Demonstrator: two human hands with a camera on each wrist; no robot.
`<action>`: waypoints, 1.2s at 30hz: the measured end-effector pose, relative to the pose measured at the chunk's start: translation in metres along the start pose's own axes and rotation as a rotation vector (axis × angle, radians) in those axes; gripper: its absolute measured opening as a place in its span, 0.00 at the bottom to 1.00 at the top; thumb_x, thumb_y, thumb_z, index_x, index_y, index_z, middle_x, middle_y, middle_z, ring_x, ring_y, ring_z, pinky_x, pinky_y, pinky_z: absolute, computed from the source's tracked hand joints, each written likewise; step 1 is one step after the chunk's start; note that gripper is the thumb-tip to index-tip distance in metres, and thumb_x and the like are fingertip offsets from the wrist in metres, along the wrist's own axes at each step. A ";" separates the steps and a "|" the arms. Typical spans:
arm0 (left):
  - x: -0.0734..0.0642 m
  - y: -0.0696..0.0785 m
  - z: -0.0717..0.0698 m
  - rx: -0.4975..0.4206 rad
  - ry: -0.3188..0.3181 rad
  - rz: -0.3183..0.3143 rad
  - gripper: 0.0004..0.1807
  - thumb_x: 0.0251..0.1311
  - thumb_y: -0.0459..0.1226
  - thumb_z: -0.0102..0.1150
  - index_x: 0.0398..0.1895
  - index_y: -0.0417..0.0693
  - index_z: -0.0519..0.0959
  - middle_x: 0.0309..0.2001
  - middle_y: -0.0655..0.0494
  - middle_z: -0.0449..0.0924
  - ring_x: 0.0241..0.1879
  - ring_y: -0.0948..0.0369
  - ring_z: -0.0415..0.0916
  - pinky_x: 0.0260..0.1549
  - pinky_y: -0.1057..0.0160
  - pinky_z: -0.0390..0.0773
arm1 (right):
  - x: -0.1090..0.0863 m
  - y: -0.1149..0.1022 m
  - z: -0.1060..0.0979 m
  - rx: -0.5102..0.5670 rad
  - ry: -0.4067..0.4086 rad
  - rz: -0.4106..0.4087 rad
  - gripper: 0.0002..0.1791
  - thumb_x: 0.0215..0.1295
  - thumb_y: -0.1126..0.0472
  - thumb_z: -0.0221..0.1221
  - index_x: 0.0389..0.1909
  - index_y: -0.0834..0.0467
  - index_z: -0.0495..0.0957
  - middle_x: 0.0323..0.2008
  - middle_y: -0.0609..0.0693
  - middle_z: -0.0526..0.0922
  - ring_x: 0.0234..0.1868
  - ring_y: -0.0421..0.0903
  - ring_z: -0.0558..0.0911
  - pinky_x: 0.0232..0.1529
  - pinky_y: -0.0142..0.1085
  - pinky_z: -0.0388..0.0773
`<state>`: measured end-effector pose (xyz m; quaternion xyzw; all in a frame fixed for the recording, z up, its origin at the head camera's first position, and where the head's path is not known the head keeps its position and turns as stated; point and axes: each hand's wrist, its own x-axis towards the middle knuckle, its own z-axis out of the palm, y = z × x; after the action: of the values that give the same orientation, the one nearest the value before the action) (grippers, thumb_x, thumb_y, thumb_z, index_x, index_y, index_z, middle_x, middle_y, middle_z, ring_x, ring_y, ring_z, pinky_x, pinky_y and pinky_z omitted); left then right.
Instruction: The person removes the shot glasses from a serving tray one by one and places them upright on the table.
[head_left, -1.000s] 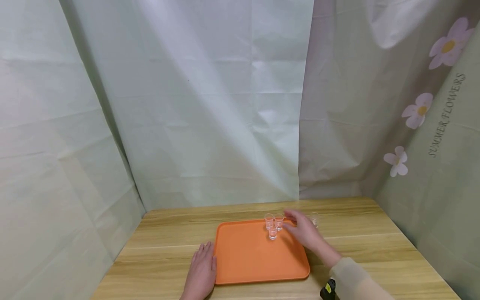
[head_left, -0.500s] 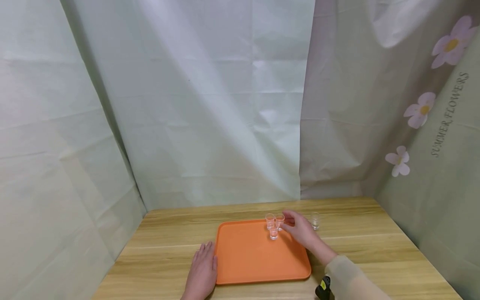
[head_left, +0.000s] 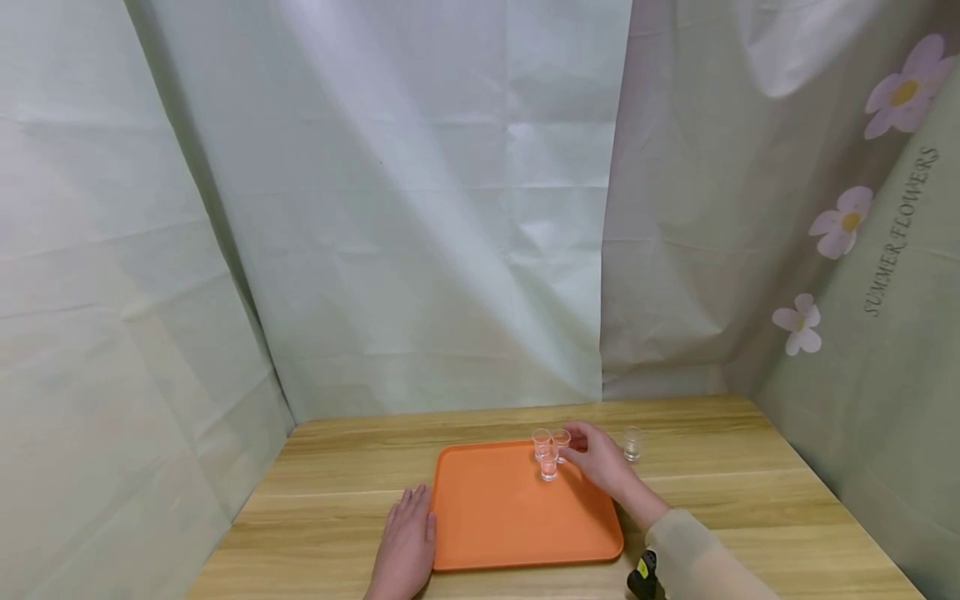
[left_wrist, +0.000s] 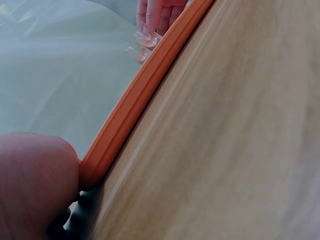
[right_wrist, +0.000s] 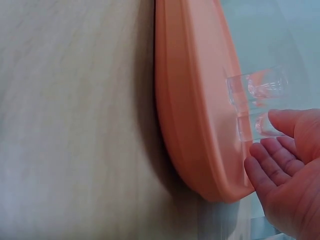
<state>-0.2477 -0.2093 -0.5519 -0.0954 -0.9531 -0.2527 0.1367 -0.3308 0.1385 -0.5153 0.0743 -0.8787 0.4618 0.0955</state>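
Observation:
Three small clear shot glasses stand close together at the back right of an orange tray [head_left: 517,521]: a front glass [head_left: 549,467], a rear left glass [head_left: 541,443] and a rear right glass [head_left: 560,441]. My right hand [head_left: 597,458] pinches the rear right one between thumb and fingers, its fingertips partly hidden in the head view. That glass [right_wrist: 262,126] shows at the thumb in the right wrist view. My left hand [head_left: 405,546] lies flat on the table along the tray's left edge, its side touching the rim [left_wrist: 127,110].
One more shot glass [head_left: 632,444] stands on the wooden table [head_left: 330,475], right of the tray. Pale cloth curtains [head_left: 420,250] enclose the back and sides. A dark strap-like device [head_left: 643,575] hangs at the right wrist.
My right hand has moved slightly left, closing its thumb and fingers in on the rear right shot glass. The left hand and the tray stay put.

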 end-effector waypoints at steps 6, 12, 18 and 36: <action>0.000 0.001 -0.001 0.002 -0.017 -0.012 0.25 0.80 0.31 0.57 0.73 0.24 0.74 0.73 0.27 0.74 0.77 0.29 0.65 0.76 0.28 0.62 | 0.002 0.002 0.002 -0.002 0.006 -0.005 0.22 0.72 0.66 0.73 0.63 0.68 0.82 0.49 0.53 0.89 0.51 0.54 0.88 0.57 0.55 0.87; 0.000 0.001 0.000 0.001 -0.021 -0.013 0.24 0.80 0.31 0.57 0.73 0.25 0.74 0.73 0.27 0.74 0.77 0.29 0.66 0.77 0.29 0.62 | 0.002 0.005 0.005 -0.003 0.017 -0.001 0.20 0.72 0.67 0.73 0.61 0.68 0.82 0.47 0.52 0.89 0.50 0.53 0.88 0.55 0.53 0.88; -0.001 0.001 0.001 0.008 -0.016 -0.005 0.25 0.79 0.31 0.58 0.72 0.24 0.74 0.73 0.27 0.74 0.76 0.29 0.66 0.76 0.28 0.63 | -0.001 0.001 0.003 0.010 0.036 0.012 0.17 0.73 0.66 0.73 0.58 0.66 0.83 0.45 0.51 0.88 0.49 0.51 0.87 0.54 0.50 0.88; -0.001 0.000 -0.001 0.022 0.020 0.031 0.23 0.79 0.30 0.58 0.71 0.23 0.75 0.72 0.26 0.75 0.75 0.29 0.68 0.75 0.28 0.64 | -0.032 -0.018 -0.049 -0.025 0.052 0.004 0.18 0.75 0.61 0.72 0.60 0.61 0.84 0.46 0.48 0.88 0.50 0.48 0.88 0.51 0.45 0.88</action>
<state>-0.2463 -0.2098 -0.5518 -0.1062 -0.9528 -0.2410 0.1511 -0.2904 0.1705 -0.4811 0.0592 -0.8817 0.4528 0.1185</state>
